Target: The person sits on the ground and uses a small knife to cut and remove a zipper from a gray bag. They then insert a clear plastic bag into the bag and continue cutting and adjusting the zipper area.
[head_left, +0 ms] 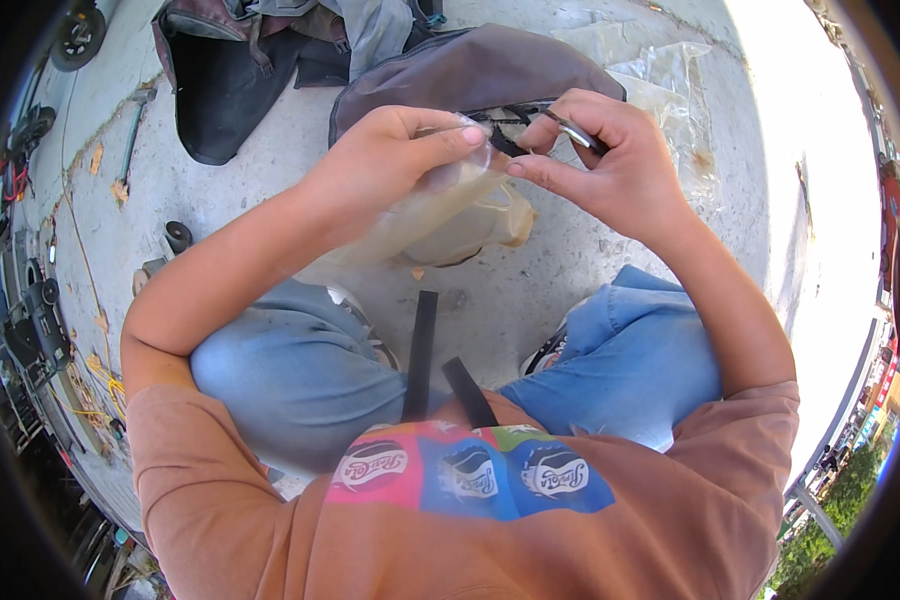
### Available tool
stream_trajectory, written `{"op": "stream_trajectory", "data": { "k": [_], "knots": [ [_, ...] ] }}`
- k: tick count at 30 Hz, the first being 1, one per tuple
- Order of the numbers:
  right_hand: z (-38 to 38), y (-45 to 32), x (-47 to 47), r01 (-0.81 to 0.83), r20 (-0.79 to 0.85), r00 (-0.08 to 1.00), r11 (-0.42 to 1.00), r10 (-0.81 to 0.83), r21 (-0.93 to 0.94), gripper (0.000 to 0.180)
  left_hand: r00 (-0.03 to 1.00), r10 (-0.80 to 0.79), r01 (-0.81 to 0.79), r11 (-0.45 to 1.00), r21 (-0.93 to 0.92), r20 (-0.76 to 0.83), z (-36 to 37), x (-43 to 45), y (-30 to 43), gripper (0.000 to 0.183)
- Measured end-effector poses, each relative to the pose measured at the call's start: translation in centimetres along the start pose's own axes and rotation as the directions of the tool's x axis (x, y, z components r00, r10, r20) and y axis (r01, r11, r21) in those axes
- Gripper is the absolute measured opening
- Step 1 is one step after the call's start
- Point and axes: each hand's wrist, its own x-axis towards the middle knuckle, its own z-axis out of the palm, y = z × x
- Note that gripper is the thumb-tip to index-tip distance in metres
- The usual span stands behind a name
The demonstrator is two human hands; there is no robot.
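Observation:
My left hand (412, 146) pinches a sheet of clear, yellowed plastic (439, 206) between thumb and fingers. The sheet hangs and curls below it toward the concrete. A black fabric strip (507, 142) runs along the plastic's upper edge, between both hands. My right hand (607, 154) has thumb and forefinger at this strip. Held within the same hand is a small metal tool with a dark handle (576, 135), which looks like scissors; its tip is partly hidden. Just beyond the hands lies a brown fabric panel with dark edging (480, 64).
A bag-like fabric piece with a black lining (229, 90) lies at the far left. A hammer (135, 139) rests on the concrete floor. More clear plastic (682, 97) spreads at the far right. Two black strips (421, 345) (469, 390) lie between my legs.

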Motion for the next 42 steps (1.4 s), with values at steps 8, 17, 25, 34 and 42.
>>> {"op": "stream_trajectory", "data": {
  "k": [8,17,25,34,42],
  "knots": [
    [1.5,0.3,0.9,0.057,-0.147,0.986,0.984,-0.082,-0.168,0.039,0.998,0.045,-0.049,0.991,-0.125,-0.033,0.6,1.1,-1.1,0.032],
    [2.5,2.3,1.2,0.124,0.041,0.992,0.991,-0.122,-0.045,0.036,0.999,-0.036,0.032,0.966,-0.257,-0.014,0.8,1.0,-1.1,0.032],
    [-1.4,5.2,3.2,-0.286,-0.183,0.809,0.646,0.559,0.708,0.026,0.973,0.183,-0.197,0.976,-0.096,-0.142,-1.1,1.1,-0.8,0.021],
    [-8.0,17.1,3.3,-0.339,-0.57,0.443,0.718,0.692,0.608,0.024,0.923,0.261,-0.21,0.958,0.198,-0.282,-5.4,0.6,-1.6,0.018],
    [-12.4,22.7,-1.0,-0.401,-0.683,0.265,0.722,0.681,0.564,0.033,0.916,0.199,-0.139,0.972,0.191,-0.348,-7.6,-1.5,-1.9,0.017]
  ]
}}
